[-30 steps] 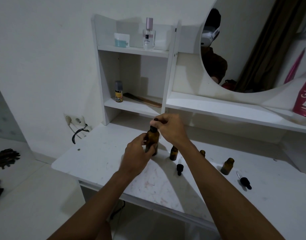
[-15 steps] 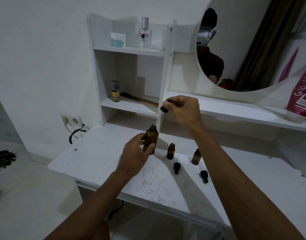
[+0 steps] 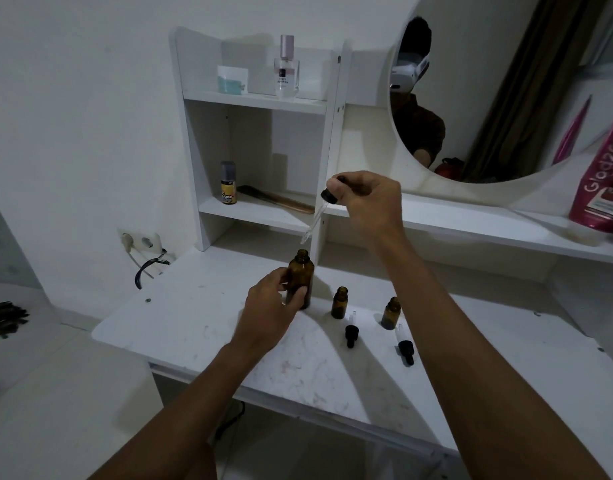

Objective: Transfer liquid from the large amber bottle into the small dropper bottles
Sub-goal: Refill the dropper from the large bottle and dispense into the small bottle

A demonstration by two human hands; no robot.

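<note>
Amber bottle [image 3: 301,278] stands uncapped on the counter [image 3: 194,327], our left grip [image 3: 268,308] curled round its lower body. Our right grip [image 3: 367,199] pinches the dropper [image 3: 319,213] by its black bulb, up and right of the bottle's mouth, glass tip slanting down toward it, not touching. Small bottles [image 3: 339,303] stand open just right of the bottle, loose droppers [image 3: 351,336] lying before them. A shelf upright [image 3: 327,150] rises close behind the bottle; the counter's front edge is well apart.

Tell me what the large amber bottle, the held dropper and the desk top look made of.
The large amber bottle: probably glass, brown, translucent, glossy rim. The dropper: clear see-through tube, glass or plastic, cannot tell; black cap and bulb, likely plastic and rubber. The desk top: white board, seemingly laminate, smooth, scuffed and stained.
</note>
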